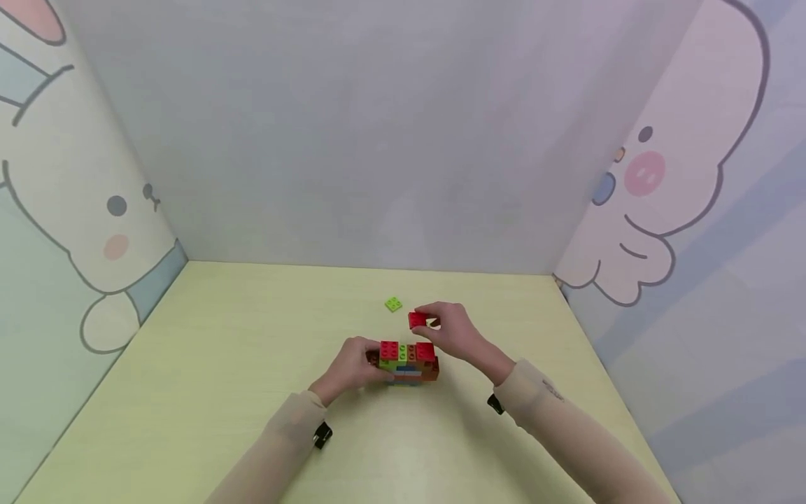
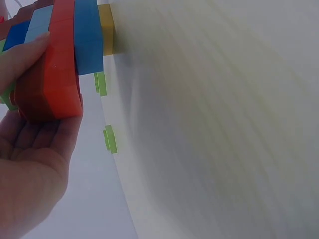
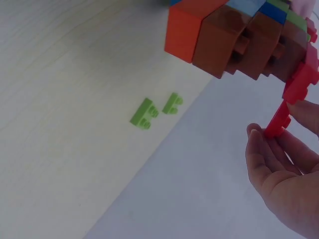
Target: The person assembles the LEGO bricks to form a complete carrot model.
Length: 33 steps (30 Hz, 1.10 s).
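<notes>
A stacked model of toy building bricks (image 1: 409, 374) in red, brown, blue, green and yellow stands at mid-table. My left hand (image 1: 352, 364) grips its left end, thumb on the near side and fingers behind, as the left wrist view shows for the hand (image 2: 37, 174). Red studded bricks cap both top corners. My right hand (image 1: 455, 332) pinches a flat red brick (image 1: 417, 320) between thumb and fingertips, above and behind the model's right part. In the right wrist view that red brick (image 3: 277, 122) appears close to the model's red top.
A flat lime-green brick (image 1: 393, 304) lies on the table behind the model. Two lime-green bricks, one nearer (image 3: 143, 113) and one beside it (image 3: 172, 103), show in the right wrist view. Walls with cartoon animals border the pale yellow table (image 1: 252, 315) at the back and sides.
</notes>
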### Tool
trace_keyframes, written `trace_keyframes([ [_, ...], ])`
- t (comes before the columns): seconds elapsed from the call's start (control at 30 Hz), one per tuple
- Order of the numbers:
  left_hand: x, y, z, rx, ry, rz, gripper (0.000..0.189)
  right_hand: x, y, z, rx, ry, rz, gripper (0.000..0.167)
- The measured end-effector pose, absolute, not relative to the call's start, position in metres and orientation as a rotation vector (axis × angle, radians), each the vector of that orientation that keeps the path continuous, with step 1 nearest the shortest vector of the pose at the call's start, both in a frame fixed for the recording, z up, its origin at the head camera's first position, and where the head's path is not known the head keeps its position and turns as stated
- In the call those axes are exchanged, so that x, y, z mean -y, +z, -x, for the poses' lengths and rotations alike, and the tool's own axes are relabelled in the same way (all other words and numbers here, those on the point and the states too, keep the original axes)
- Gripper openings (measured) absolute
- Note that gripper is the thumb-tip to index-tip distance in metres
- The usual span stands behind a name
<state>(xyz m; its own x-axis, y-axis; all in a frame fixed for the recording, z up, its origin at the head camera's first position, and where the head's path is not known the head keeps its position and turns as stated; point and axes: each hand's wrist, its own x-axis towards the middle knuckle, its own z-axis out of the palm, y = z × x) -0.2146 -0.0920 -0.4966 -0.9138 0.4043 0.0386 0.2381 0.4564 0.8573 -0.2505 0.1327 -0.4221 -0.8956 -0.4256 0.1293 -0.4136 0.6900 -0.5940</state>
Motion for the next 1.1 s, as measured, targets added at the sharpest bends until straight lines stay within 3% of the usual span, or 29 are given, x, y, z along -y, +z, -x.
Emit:
trace_keyframes([
  [1.1,0.092,-0.499,0.218,-2.541,1.443,-0.592,0.033,-0.128,-0.42,0.223,-2.675,-1.014,0.913,0.025],
])
